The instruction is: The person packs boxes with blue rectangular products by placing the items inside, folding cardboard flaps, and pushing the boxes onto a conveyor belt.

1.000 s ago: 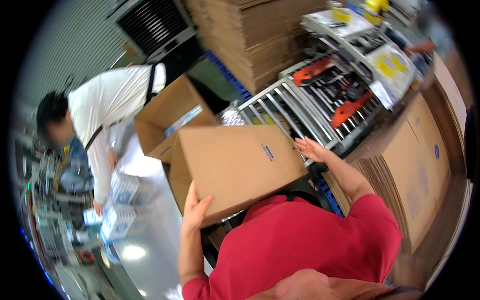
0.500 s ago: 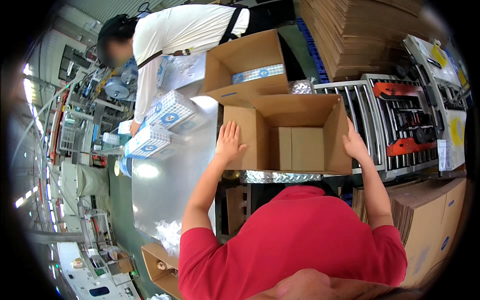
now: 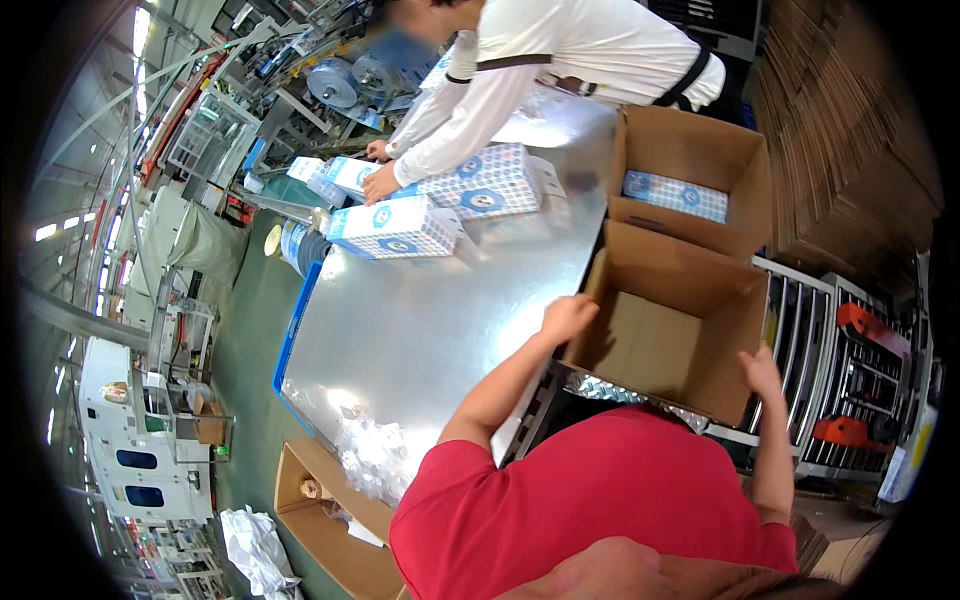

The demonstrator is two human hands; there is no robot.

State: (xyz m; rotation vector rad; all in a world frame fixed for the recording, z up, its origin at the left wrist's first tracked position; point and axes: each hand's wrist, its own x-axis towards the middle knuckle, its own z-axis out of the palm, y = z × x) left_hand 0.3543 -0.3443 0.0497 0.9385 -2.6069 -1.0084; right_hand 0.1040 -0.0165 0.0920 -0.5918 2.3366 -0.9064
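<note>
An open, empty brown cardboard box [image 3: 650,345] stands at the edge of the shiny metal table [image 3: 430,320], half over the roller conveyor [image 3: 800,330]. My left hand [image 3: 568,318] grips its left wall at the rim. On the opposite side, my right hand [image 3: 762,372] holds the box's right wall. Just behind it stands a second open cardboard box [image 3: 700,140] with a blue-and-white package [image 3: 675,195] lying inside.
A co-worker in a white top [image 3: 590,45] leans over the far table end, hands on blue-and-white cartons [image 3: 395,230]. Flat cardboard stacks [image 3: 850,150] rise at right. A floor box [image 3: 330,520] and plastic bags [image 3: 375,455] lie at lower left. Orange tools [image 3: 865,325] rest on the conveyor.
The box, earlier held up and tipped between my hands, now stands with its opening up next to the second box. My view has swung left toward the table and co-worker.
</note>
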